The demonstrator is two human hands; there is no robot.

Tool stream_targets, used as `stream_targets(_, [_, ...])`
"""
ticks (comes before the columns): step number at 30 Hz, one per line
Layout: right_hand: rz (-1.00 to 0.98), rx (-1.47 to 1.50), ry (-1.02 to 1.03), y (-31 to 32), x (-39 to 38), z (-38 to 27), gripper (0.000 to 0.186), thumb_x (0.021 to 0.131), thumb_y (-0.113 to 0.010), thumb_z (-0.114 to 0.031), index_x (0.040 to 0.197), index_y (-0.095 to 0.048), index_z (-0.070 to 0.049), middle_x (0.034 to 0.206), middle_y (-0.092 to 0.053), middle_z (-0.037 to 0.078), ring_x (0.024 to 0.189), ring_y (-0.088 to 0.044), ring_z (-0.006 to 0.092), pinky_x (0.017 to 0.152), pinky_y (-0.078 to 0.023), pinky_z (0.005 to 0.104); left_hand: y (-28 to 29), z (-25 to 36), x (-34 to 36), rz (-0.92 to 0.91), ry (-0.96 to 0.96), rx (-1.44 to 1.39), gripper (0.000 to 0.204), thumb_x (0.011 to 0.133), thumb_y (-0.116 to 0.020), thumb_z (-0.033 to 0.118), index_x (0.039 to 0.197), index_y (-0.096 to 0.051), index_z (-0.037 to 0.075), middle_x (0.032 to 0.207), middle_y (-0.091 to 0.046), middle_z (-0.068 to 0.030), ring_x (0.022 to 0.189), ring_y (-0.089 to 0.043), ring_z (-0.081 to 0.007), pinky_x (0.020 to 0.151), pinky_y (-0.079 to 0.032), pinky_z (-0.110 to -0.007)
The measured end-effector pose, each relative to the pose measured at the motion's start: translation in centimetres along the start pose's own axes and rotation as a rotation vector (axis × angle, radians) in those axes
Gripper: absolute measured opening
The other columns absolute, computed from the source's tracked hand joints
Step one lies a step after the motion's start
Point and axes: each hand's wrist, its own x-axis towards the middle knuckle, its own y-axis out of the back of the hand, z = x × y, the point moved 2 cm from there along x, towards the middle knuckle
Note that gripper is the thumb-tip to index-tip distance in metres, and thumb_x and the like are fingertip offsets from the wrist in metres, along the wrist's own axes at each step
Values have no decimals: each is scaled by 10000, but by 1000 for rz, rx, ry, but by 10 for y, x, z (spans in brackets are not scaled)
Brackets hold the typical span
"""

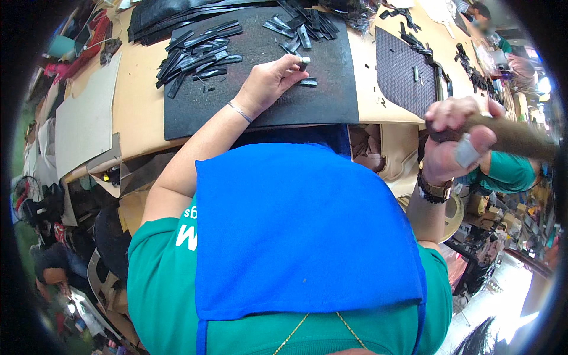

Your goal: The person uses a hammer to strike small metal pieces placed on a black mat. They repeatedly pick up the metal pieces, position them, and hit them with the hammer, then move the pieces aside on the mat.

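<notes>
My left hand point(267, 84) pinches a short punch point(304, 64) with a pale, round top end. It stands upright at a small black strip point(308, 82) on the black mat point(236, 103). The punch's lower tip is hidden, so I cannot tell whether it touches the strip. Raised off to the right, my right hand point(454, 136) is wrapped around a thick brown mallet point(515, 137), blurred by motion. A wrap covers part of that hand's thumb. Left of the punch lies a heap of shiny black strips point(195, 56), and more strips point(302, 29) are scattered behind it.
Long black pieces point(177, 18) lie along the mat's far edge. A dark textured pad point(402, 74) with strips on it sits right of the mat. Farther left is a pale sheet point(86, 118). Another person's green sleeve point(512, 173) shows close beyond my right hand.
</notes>
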Motion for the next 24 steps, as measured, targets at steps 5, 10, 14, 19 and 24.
stream_targets(5, [-656, -998, -238, -1, -36, 32, 328, 950, -631, -215, 1164, -520, 8, 940, -626, 142, 722, -607, 253, 722, -505, 362, 0, 2, 4, -33, -15, 26, 242, 917, -698, 148, 1131, -618, 70, 932, -736, -92, 853, -729, -161, 737, -563, -288])
stream_targets(10, [-141, -484, -569, -11, -15, 3, 351, 972, -613, -283, 1186, -510, -24, 759, -578, 47, 645, -545, 133, 617, -494, 313, 2, 0, -2, 9, -27, 66, 217, 914, -700, 149, 1089, -618, 50, 931, -732, -106, 861, -734, -182, 719, -568, -290])
stream_targets(14, [-179, -406, -309, -12, -35, 29, 313, 976, -597, -233, 1184, -500, -21, 812, -583, 92, 710, -568, 193, 661, -488, 332, 1, 7, 2, -1, -41, 14, 212, 910, -707, 162, 1050, -604, 42, 909, -725, -110, 831, -736, -197, 698, -570, -302])
stream_targets(19, [-474, -945, -532, -1, -54, 45, 294, 963, -611, -231, 1074, -508, 22, 886, -597, 244, 836, -600, 417, 752, -482, 442, 1, 5, 3, 21, -59, 74, 214, 925, -692, 176, 1032, -577, 30, 892, -712, -124, 806, -735, -212, 674, -565, -322])
stream_targets(24, [-548, -1087, -850, 4, -96, 70, 336, 969, -589, -271, 1128, -467, -1, 843, -642, 307, 819, -625, 498, 701, -488, 542, 2, -11, 7, 65, 112, -151, 165, 985, -606, 162, 1090, -547, 50, 941, -696, -95, 876, -704, -186, 749, -555, -292])
